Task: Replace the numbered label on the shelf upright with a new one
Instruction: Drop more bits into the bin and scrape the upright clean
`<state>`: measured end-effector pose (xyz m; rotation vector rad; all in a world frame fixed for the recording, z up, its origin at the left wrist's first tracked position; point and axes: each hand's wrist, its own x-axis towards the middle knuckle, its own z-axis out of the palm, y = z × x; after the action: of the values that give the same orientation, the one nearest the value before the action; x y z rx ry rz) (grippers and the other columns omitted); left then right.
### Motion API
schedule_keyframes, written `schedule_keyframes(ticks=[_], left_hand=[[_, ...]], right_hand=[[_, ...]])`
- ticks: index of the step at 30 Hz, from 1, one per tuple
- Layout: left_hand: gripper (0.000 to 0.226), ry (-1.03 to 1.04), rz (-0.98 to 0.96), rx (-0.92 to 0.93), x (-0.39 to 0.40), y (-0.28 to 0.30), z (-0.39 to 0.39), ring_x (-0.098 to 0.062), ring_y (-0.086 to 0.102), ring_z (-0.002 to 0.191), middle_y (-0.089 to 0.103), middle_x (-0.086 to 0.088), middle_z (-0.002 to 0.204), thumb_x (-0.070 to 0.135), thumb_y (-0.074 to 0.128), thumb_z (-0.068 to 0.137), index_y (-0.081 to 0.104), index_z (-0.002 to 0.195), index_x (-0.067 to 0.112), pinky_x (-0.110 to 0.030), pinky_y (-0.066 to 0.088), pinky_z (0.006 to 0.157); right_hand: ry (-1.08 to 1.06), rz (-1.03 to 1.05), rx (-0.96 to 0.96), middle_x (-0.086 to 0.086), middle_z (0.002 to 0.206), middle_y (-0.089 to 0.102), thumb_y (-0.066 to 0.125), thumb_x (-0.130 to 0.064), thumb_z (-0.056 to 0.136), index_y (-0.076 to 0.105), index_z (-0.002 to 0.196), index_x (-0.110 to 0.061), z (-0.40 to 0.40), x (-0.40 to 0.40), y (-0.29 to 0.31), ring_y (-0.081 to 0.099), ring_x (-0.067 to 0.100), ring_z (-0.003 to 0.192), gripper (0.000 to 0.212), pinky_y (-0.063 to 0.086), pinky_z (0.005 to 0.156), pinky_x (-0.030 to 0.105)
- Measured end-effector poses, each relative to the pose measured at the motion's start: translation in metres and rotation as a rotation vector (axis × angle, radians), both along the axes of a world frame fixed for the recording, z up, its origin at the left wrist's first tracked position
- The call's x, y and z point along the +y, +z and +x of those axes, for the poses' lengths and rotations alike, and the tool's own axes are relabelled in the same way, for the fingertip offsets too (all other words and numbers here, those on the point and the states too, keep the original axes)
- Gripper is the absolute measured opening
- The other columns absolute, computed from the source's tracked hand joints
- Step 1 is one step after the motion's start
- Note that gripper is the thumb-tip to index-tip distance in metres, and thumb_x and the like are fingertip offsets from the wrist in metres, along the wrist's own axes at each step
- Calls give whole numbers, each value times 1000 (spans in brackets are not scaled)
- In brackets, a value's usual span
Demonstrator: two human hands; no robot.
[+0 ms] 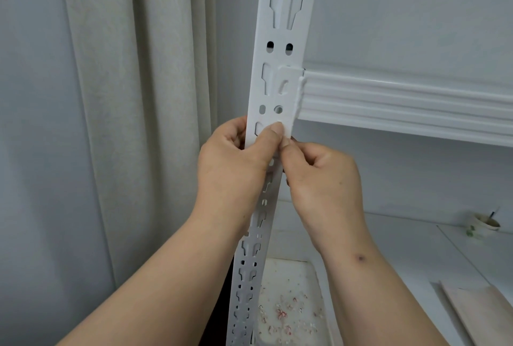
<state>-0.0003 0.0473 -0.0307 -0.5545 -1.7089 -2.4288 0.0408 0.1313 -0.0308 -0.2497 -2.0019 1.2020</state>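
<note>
Curtain (133, 95), pale, fills the left of the frame. White shelf upright (280, 68), slotted, runs from top centre down to bottom centre; ribbed white shelf beam (402, 104) hooks into it at mid-height and runs off right. White surface (388, 248) at lower right carries a small cup (484, 225); a white tray (291, 304) with reddish scraps sits at bottom centre. Left hand (236, 168) wraps the upright just below the beam, fingers curled behind its left edge, thumb pressed flat on its face. Right hand (322, 176), fingers curled, touches the upright's right edge beside the left thumb; what it pinches cannot be told. Numbered label not discernible.
</note>
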Motion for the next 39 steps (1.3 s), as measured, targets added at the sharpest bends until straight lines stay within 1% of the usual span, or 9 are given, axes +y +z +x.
schedule_keyframes(ticks=[6,9,13,17,20,23,29,34,39], left_hand=[[7,-4,7,-43,0,3,-1,-20,74,75,77,0,81,21,73,84,72,90,18,-35,59,70],[8,-32,17,-32,-3,1,-1,-18,75,80,77,1,84,12,70,85,72,90,19,-28,60,71],[16,-83,37,3,-6,-2,-2,-12,74,87,78,3,90,6,68,88,71,96,19,-23,56,75],[17,-96,49,10,-6,-3,-2,-10,74,88,78,4,93,9,69,88,71,104,15,-17,54,72],[19,-84,67,-6,-5,-3,-1,-9,74,86,78,3,92,13,70,88,71,106,14,-16,54,69],[18,-73,62,-10,-4,-2,0,-10,74,87,78,2,92,13,68,88,72,105,13,-20,56,73],[9,-39,44,-7,-2,-1,0,-5,68,65,73,9,73,18,71,86,73,95,16,-18,52,61],[14,-58,66,-7,-2,-2,-1,-10,74,78,78,3,86,14,71,87,72,101,14,-16,53,63],[13,-43,43,11,-2,-3,-2,-15,74,85,78,2,88,9,70,86,72,97,16,-25,58,73]], right_hand=[[-4,15,-14,-6,39,38,59,-40,88,54,52,-11,0,0,-1,30,10,40,46,25,43,23],[24,5,-30,-3,44,43,59,-39,87,63,64,-7,0,1,0,40,15,46,40,33,46,27],[50,-37,-46,17,63,61,60,-39,87,67,71,-4,0,2,3,57,31,62,39,54,62,40],[-5,-63,-58,8,45,51,61,-48,84,54,49,-7,-1,1,11,45,18,44,54,36,42,25],[-36,-59,-52,-7,34,39,59,-52,82,47,38,-16,-3,-1,13,34,10,35,58,26,38,20],[-36,-30,-47,-7,29,31,58,-49,84,45,35,-20,-2,-2,14,32,13,33,59,20,35,17],[-35,62,-42,-4,32,33,56,-43,88,47,38,-25,1,-3,5,31,14,35,54,18,36,19],[-24,-44,-57,5,41,48,56,-47,86,44,39,-15,-1,0,12,49,23,46,58,30,42,23],[-35,7,-79,-6,30,37,54,-49,86,49,35,-22,-1,-2,18,36,13,35,58,24,43,25]])
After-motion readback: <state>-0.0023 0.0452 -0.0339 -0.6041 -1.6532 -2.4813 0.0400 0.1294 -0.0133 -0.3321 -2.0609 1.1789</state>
